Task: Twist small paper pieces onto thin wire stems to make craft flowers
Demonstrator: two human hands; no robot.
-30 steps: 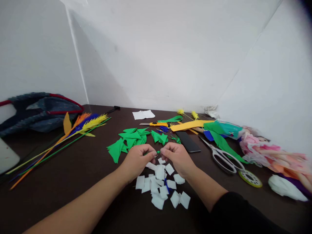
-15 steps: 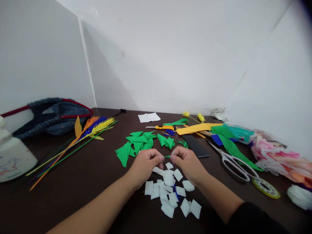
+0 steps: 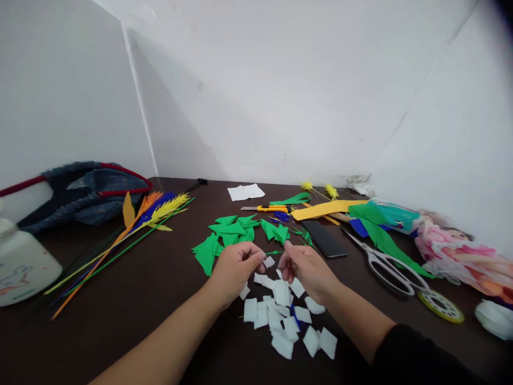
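My left hand (image 3: 235, 269) is closed in a pinch on one end of a short, thin green strip (image 3: 274, 252) with a thicker middle. My right hand (image 3: 309, 271) is at the strip's other end, its fingers loosely parted and the fingertips close to it; whether they touch is unclear. A small white square (image 3: 269, 262) shows just beside my left fingertips, and I cannot tell whether it is held or lies on the table. Below both hands spreads a loose pile of white fabric-like squares (image 3: 281, 291), with a blue piece (image 3: 295, 316) among them.
Green cut pieces (image 3: 230, 231) lie beyond my left hand. Farther back are a yellow utility knife (image 3: 270, 208) and a black phone-like slab (image 3: 324, 239). Scissors (image 3: 387, 270) and a tape roll (image 3: 441, 306) lie right. Colourful stems (image 3: 132, 230) and a white bottle (image 3: 26, 267) are left.
My right hand's fingers have loosened from their pinch and parted, showing more of the green strip. A white square now appears beside my left fingertips. The view has shifted slightly.
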